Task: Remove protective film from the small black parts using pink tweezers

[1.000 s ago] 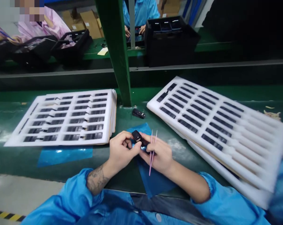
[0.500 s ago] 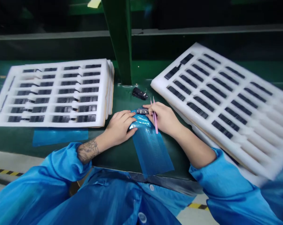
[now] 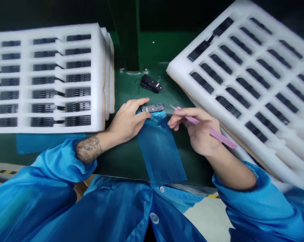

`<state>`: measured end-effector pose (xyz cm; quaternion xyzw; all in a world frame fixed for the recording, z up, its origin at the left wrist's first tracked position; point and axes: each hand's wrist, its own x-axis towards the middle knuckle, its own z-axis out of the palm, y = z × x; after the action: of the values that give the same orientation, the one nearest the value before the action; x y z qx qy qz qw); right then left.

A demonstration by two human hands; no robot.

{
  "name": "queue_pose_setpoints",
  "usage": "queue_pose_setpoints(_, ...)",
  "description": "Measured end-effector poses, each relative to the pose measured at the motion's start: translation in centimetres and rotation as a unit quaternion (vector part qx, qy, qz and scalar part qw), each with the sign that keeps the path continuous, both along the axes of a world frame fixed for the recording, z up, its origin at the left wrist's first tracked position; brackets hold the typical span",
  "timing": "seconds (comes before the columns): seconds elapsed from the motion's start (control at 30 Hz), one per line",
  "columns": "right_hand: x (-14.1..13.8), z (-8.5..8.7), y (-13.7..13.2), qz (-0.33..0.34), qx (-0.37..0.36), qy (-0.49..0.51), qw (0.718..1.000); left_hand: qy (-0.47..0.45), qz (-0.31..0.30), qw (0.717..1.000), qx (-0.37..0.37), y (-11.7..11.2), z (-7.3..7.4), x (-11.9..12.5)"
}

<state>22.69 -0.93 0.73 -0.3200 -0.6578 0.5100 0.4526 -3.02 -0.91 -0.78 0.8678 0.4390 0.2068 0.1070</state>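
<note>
A slim black part (image 3: 157, 108) with small light marks, perhaps an electronic module, lies across the top of a blue film sheet (image 3: 162, 151). My left hand (image 3: 129, 121) holds this part's left end between thumb and forefinger. Off to the right, my right hand (image 3: 201, 129) is raised, closed round pink tweezers (image 3: 221, 138) whose tips point left towards the part without touching it. Farther back on the table, a small fanned pile of similar black parts (image 3: 151, 84) rests near the base of a green post.
Stacked white foam trays (image 3: 98, 77) filled with rows of black parts stand on the left. Another foam tray (image 3: 178, 69), angled on the right, holds more, with some bare slots. A green post (image 3: 126, 40) rises behind. Blue film (image 3: 28, 144) lies before the left stack.
My right hand has drawn away rightwards from the black part, turning the tweezers. More of the part now shows, with my left hand still at it. The camera view has shifted closer.
</note>
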Motion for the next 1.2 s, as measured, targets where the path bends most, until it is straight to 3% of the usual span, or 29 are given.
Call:
queue_pose_setpoints(0.07,-0.3,-0.2,-0.2,0.075,0.022,-0.053,0.996,0.013,0.0,1.0,-0.007,-0.5,-0.1,-1.0)
queue_pose_setpoints(0.17,-0.6,-0.4,-0.1,0.165,0.135,-0.175,0.961,0.015,-0.01,1.0,0.004,-0.9,-0.4,-2.1)
queue_pose_setpoints(0.27,-0.6,0.1,-0.6,0.182,0.214,-0.273,0.92,0.014,-0.012,1.0,0.011,-1.1,-0.6,-2.2)
queue_pose_setpoints(0.37,-0.7,1.1,-1.5,0.191,0.223,-0.349,0.89,0.026,-0.007,1.0,0.005,-1.2,-0.4,-1.9)
queue_pose_setpoints(0.47,-1.0,1.5,-1.2,0.167,0.231,-0.305,0.909,0.051,-0.019,0.998,-0.012,-1.2,0.0,-1.6)
queue_pose_setpoints(0.53,-1.2,1.3,-0.1,0.083,0.255,-0.267,0.926,0.064,-0.029,0.997,-0.026,-1.2,0.2,-1.5)
queue_pose_setpoints(0.63,-1.3,0.5,1.7,-0.023,0.267,-0.301,0.915,0.053,-0.028,0.998,-0.016,-1.5,0.4,-1.5)
queue_pose_setpoints(0.8,-1.8,-0.7,3.4,0.003,0.225,-0.296,0.928,0.041,-0.032,0.997,0.053,-3.3,0.8,-1.3)
queue_pose_setpoints(0.93,-3.5,-1.0,4.6,0.025,0.215,-0.275,0.937,0.064,-0.081,0.994,0.043,-4.0,1.0,-0.8)
queue_pose_setpoints(1.07,-4.0,-0.4,4.6,0.015,0.206,-0.226,0.952,0.043,-0.052,0.998,0.015,-3.3,0.9,-0.8)
queue_pose_setpoints(1.2,-2.2,0.4,1.8,-0.014,0.055,-0.122,0.991,0.035,-0.05,0.997,0.041,-2.2,0.5,-0.7)
